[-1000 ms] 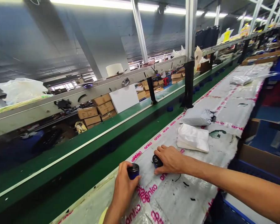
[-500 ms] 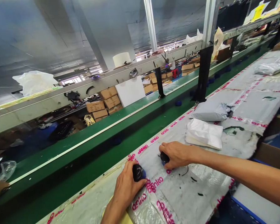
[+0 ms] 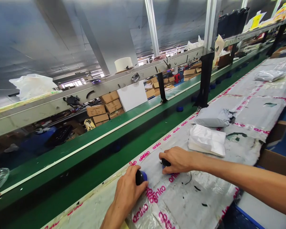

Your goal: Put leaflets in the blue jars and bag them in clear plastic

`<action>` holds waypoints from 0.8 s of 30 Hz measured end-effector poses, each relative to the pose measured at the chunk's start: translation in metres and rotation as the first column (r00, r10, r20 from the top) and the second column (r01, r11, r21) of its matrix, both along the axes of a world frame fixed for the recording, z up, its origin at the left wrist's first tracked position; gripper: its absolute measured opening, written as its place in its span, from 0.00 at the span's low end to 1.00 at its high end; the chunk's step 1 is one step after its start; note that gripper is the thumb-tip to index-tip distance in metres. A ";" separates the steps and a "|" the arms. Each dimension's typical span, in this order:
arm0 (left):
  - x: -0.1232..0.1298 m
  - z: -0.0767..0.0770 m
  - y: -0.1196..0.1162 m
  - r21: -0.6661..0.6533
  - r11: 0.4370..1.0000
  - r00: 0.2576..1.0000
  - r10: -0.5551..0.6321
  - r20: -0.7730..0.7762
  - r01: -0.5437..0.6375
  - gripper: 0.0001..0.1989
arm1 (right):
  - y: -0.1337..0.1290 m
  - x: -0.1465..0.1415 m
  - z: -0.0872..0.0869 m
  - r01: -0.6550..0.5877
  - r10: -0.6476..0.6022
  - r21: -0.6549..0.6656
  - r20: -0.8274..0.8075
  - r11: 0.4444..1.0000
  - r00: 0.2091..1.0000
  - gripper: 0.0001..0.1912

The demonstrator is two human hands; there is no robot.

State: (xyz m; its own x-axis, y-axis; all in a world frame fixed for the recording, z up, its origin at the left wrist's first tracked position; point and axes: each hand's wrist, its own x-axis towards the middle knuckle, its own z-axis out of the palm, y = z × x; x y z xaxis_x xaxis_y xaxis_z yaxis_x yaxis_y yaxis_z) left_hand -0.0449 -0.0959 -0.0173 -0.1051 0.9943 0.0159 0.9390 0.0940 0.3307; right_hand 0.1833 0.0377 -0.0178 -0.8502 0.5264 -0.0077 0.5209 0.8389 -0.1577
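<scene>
At the near end of the counter (image 3: 193, 197), the left hand (image 3: 126, 194) and the right hand (image 3: 177, 160) each grip a round black-and-blue canister.

Left of the hands, a green conveyor belt (image 3: 90, 156) runs alongside, with a blue cap (image 3: 180, 109) on it farther along. The left hand closes around the left canister (image 3: 140, 177), just beside the right canister (image 3: 166, 163), which the right hand mostly covers from above. Both press on pink-printed plastic sheeting (image 3: 200, 187). Beyond the right hand lie a white mailer (image 3: 207, 140), a grey mailer (image 3: 213, 117) and, farther off, a clear plastic bag (image 3: 269, 75). At far right, a cardboard box (image 3: 278, 162) sits beside the counter.
</scene>
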 end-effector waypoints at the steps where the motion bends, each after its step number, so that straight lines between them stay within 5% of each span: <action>1: 0.005 -0.001 0.006 0.023 0.999 0.999 0.036 -0.013 -0.036 0.22 | -0.001 -0.005 0.000 0.013 -0.012 0.022 -0.014 1.000 1.000 0.24; 7: 0.023 -0.004 0.041 0.018 0.993 0.989 0.119 -0.093 -0.118 0.21 | 0.006 -0.028 -0.002 0.064 -0.064 0.021 0.021 0.998 0.998 0.29; 10: 0.022 -0.004 0.044 -0.041 0.998 0.994 0.051 -0.096 -0.055 0.24 | 0.015 -0.029 -0.002 0.012 -0.006 -0.075 0.076 0.997 0.997 0.36; 16: 0.015 0.004 0.041 -0.089 0.996 0.999 0.003 -0.044 -0.007 0.25 | 0.022 -0.031 0.002 0.078 -0.068 -0.084 0.113 0.993 0.991 0.34; 24: 0.032 0.005 0.034 -0.156 0.986 0.998 -0.056 0.024 0.059 0.29 | 0.035 -0.018 -0.003 -0.259 0.267 -0.252 -0.004 0.932 0.964 0.32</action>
